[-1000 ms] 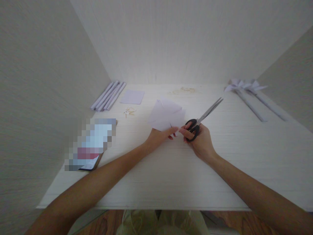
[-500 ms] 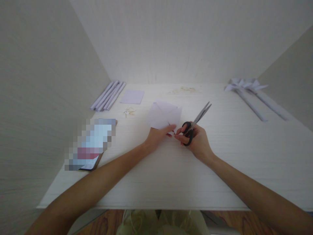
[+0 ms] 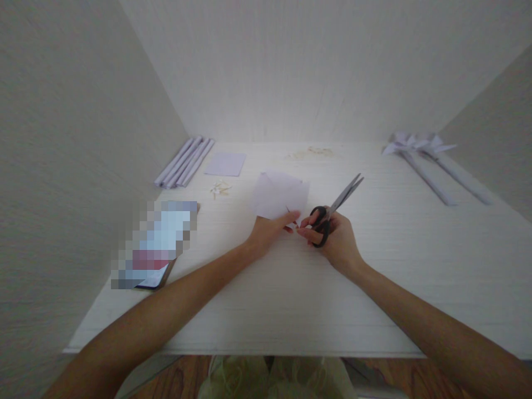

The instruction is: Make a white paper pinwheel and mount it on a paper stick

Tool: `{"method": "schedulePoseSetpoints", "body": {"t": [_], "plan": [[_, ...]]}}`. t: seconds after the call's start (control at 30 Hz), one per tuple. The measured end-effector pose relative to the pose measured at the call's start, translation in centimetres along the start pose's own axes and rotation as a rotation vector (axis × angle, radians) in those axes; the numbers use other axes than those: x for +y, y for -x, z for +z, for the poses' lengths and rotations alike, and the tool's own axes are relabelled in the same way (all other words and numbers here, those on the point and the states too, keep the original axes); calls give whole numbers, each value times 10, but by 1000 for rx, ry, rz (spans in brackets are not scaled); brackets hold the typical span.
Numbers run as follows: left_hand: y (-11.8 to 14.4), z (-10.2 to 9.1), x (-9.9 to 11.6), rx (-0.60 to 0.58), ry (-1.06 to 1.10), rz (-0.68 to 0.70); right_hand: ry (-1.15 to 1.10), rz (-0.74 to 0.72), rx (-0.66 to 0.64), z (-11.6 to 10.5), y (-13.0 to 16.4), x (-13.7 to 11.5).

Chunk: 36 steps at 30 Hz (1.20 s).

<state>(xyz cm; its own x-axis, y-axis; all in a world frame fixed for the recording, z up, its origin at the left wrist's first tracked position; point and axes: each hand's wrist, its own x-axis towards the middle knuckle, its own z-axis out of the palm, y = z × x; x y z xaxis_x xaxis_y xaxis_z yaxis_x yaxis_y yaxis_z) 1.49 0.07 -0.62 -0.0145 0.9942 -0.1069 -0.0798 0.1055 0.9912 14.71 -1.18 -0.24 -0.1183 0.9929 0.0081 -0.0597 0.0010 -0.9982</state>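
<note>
The table [image 3: 282, 299] bears a smartphone [image 3: 168, 241] at nine o'clock, paper tubes [image 3: 185, 163] at ten, paper square [image 3: 225, 164] at eleven, pinwheels [image 3: 410, 146] at two

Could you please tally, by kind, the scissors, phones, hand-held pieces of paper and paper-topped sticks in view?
Scissors: 1
Phone: 1
Held paper piece: 1
Paper-topped sticks at the far right: 2
Total: 5

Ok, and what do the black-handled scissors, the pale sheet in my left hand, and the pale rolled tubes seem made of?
Black-handled scissors: grey blades with a dull sheen, probably steel; smooth black handles, likely plastic.
Pale sheet: thin, matte, with crease lines, so probably paper.
Pale rolled tubes: matte, similar tone, perhaps rolled paper.
</note>
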Motion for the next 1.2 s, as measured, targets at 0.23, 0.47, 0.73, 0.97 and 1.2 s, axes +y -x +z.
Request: {"method": "schedulePoseSetpoints", "body": {"t": [0.23, 0.47, 0.73, 0.97, 1.2], "plan": [[1, 1, 2, 19, 6, -3, -9, -20, -14, -1, 0, 1], [1, 0, 1, -1, 1, 1, -3, -33, -6, -1, 0, 1], [2, 2, 4, 13, -6, -13, 0, -22, -4, -1, -1, 1], [2, 2, 4, 12, -3, -6, -3, -11, 6, 0, 0, -1], [1, 2, 4, 11, 21, -10, 3, -17, 10, 0, 0, -1]]}}
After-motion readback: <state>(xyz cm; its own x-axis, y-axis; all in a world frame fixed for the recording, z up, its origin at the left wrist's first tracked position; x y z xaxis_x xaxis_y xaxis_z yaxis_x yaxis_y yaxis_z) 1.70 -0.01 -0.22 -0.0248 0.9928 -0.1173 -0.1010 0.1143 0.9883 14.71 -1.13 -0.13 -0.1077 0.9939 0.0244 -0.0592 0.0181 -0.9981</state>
